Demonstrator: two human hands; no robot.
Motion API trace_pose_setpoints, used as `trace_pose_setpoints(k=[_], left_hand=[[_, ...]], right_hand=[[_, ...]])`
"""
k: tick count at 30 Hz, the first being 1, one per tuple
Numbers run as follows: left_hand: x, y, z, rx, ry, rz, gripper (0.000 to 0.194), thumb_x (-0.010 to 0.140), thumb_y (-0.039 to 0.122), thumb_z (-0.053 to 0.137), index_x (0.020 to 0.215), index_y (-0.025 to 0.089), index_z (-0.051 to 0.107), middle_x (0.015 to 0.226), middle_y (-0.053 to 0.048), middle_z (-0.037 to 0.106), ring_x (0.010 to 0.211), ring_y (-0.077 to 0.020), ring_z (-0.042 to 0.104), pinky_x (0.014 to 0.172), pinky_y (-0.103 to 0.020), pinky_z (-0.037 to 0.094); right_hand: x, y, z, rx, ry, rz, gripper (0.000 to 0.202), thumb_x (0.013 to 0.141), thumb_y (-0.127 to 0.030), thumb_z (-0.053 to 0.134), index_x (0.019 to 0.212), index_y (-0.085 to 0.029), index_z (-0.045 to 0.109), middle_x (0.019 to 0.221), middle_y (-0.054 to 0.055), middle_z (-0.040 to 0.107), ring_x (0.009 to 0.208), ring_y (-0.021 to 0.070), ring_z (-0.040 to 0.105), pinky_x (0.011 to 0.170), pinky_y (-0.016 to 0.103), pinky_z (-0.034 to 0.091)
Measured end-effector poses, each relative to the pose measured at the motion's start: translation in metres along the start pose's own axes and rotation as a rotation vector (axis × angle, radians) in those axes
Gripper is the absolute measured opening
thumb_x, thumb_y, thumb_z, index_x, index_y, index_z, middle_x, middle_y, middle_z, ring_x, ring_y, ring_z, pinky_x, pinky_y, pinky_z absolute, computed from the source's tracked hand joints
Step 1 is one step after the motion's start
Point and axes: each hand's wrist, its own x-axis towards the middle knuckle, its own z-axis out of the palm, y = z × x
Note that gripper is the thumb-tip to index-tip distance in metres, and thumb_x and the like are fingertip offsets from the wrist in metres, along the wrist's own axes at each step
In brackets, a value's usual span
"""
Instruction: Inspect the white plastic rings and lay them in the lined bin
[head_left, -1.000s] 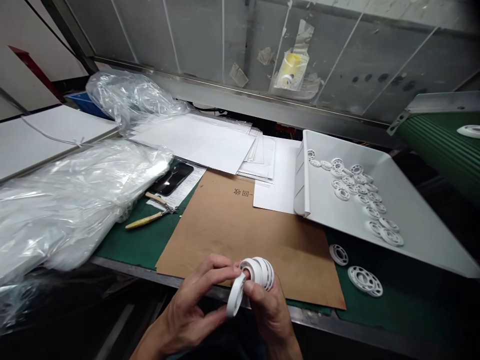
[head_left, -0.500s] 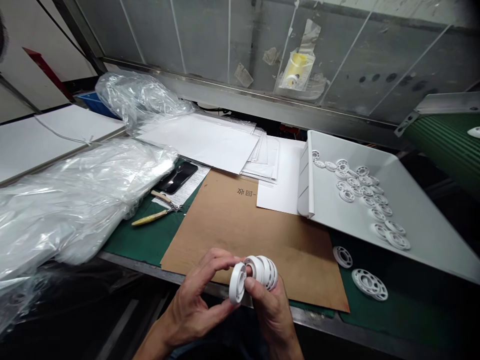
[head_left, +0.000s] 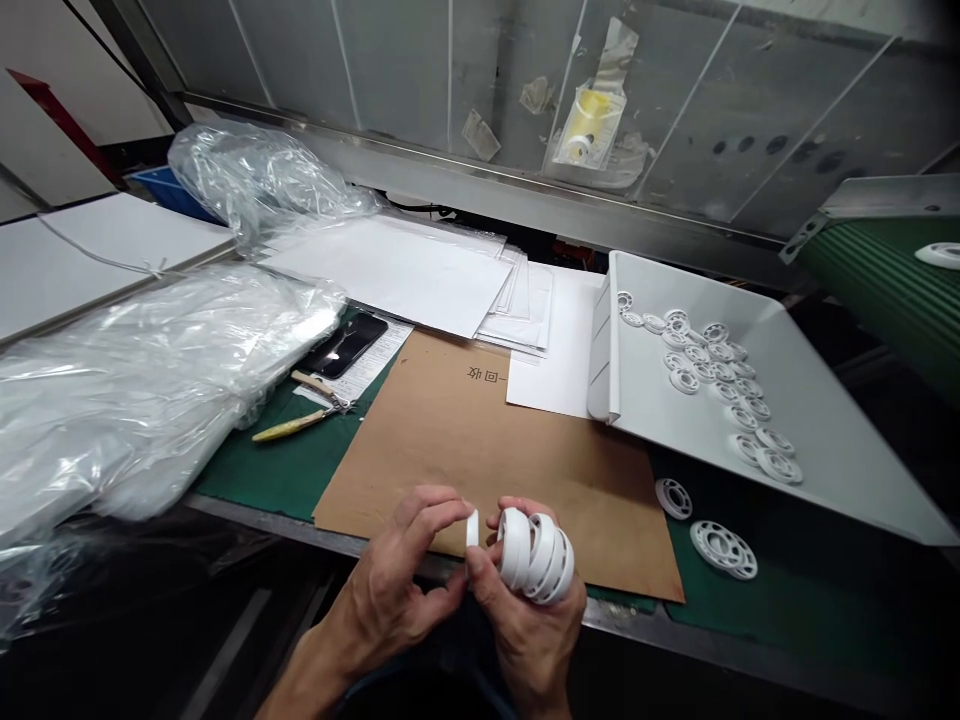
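My left hand (head_left: pixel 405 570) pinches a single white plastic ring (head_left: pixel 472 530) by its edge, held nearly edge-on to me. In my right hand (head_left: pixel 525 610) rests a short stack of several white rings (head_left: pixel 536 555), with the fingers wrapped around them. The right thumb comes up against the single ring, close to the left fingertips. Both hands are above the front edge of the bench, over the near side of a brown cardboard sheet (head_left: pixel 480 460).
At right a grey tray (head_left: pixel 847 450) holds several white rings. More loose rings (head_left: pixel 724 550) lie on the green mat. Pliers (head_left: pixel 300 420), a phone (head_left: pixel 349 345), white sheets (head_left: pixel 405 270) and plastic-wrapped bundles (head_left: pixel 150 370) occupy the left and back.
The single ring has turned from showing its face to edge-on. The stack in my right hand has shifted slightly right and shows more fully. The whole view has moved a little.
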Motion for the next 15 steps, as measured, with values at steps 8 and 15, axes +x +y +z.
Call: trace_pose_setpoints(k=[8, 15], left_hand=[[-0.001, 0.0, 0.003, -0.002, -0.011, 0.044, 0.052, 0.081, 0.004, 0.06, 0.13, 0.024, 0.056, 0.118, -0.008, 0.068, 0.112, -0.0229, 0.068, 0.098, -0.034, 0.06], [-0.003, 0.007, 0.002, -0.105, 0.051, 0.006, 0.055, 0.078, 0.005, 0.063, 0.129, 0.024, 0.057, 0.117, -0.007, 0.068, 0.113, -0.0225, 0.067, 0.1, -0.033, 0.057]], right_hand=[[0.012, 0.006, 0.008, -0.036, 0.072, 0.005, 0.052, 0.075, -0.04, 0.092, 0.114, -0.015, 0.068, 0.089, 0.004, 0.075, 0.071, 0.0173, 0.07, 0.067, 0.027, 0.059], [0.031, 0.003, 0.005, -0.091, 0.203, -0.011, 0.048, 0.073, -0.042, 0.09, 0.105, -0.011, 0.073, 0.079, 0.006, 0.077, 0.064, 0.0185, 0.07, 0.063, 0.029, 0.06]])
